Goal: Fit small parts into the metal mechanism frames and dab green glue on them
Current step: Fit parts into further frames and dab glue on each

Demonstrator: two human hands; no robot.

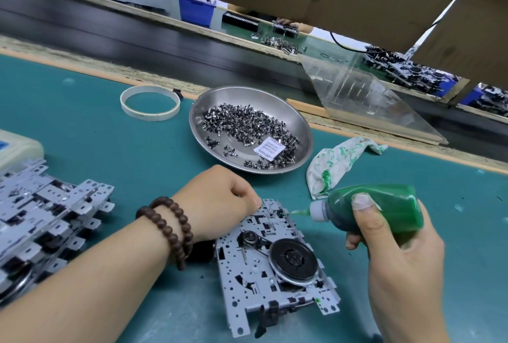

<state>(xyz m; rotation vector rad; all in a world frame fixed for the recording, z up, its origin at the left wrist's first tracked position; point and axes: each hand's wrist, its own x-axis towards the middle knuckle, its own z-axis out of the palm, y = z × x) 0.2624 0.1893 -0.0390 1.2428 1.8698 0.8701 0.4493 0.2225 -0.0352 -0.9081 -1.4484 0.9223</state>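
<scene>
Glue bottle (pixel 379 209) nozzle at frame (pixel 275 263)

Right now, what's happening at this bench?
A person is gluing a metal mechanism frame on the green mat. The left hand steadies its far corner while the right hand holds a green glue bottle, nozzle aimed at that corner. A steel dish of small parts sits behind.

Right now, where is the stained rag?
The green-stained rag lies on the teal mat, right of the steel dish, just beyond the glue bottle.
</scene>
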